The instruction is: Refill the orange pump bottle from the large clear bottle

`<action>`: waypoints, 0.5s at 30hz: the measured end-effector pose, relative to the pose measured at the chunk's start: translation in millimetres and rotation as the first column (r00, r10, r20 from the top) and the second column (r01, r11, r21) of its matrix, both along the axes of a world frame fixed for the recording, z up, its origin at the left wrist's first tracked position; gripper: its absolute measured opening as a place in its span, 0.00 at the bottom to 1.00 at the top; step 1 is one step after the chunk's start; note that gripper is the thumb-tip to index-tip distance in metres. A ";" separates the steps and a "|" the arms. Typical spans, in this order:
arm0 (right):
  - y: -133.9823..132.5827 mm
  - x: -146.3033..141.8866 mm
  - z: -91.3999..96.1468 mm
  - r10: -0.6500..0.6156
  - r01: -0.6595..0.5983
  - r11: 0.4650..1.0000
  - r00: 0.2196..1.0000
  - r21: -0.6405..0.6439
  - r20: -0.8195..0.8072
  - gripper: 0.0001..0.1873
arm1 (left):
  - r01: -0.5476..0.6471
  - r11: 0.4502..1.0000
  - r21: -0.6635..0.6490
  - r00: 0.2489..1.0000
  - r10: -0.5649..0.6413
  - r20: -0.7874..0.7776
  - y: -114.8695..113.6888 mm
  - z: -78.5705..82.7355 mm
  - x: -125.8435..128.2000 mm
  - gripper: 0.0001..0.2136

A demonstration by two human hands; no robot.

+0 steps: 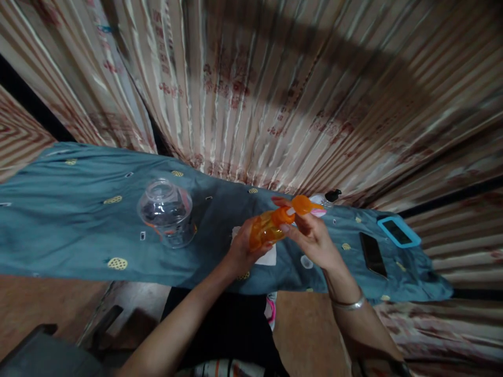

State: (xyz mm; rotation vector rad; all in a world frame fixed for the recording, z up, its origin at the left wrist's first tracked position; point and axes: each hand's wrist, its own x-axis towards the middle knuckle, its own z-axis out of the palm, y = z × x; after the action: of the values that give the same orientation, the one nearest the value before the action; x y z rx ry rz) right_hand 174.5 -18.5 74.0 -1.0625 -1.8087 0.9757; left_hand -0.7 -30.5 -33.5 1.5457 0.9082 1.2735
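My left hand point(240, 251) is wrapped round the body of an orange plastic bottle point(267, 228), held tilted above a table covered in blue cloth point(78, 225). My right hand point(314, 238) pinches the bottle's orange cap point(303, 204) at the neck. A silver bangle point(349, 303) circles my right wrist. A white paper or cloth point(271, 256) lies on the table just beneath my hands.
A clear plastic jar point(167, 212) with no lid stands left of my hands. A black phone point(372, 254) and a phone in a light-blue case point(398, 231) lie at the right end. A small dark-capped bottle point(329, 197) sits by the striped curtain point(251, 89).
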 end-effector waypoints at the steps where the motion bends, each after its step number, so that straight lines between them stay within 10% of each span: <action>1: -1.1 -3.3 -3.6 -0.038 0.038 0.999 0.999 0.030 -0.016 0.16 | 0.006 1.000 -0.009 1.000 -0.006 0.003 0.0 0.1 0.0 0.29; 7: -14.2 -27.6 -14.6 -0.368 0.373 0.918 0.928 0.135 -0.058 0.15 | 0.007 0.997 -0.075 1.000 -0.006 0.017 1.7 -4.6 1.2 0.29; 15: -12.0 -17.7 -7.0 -0.338 0.333 0.939 0.940 0.088 0.053 0.29 | -0.015 0.998 -0.060 1.000 0.015 0.002 3.5 -2.5 0.5 0.30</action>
State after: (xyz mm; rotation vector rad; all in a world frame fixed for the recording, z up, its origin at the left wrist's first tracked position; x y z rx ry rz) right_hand 156.9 -30.5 67.0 -1.3161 -1.6320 0.6651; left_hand -0.2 -27.0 -36.1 1.4928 0.9496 1.2470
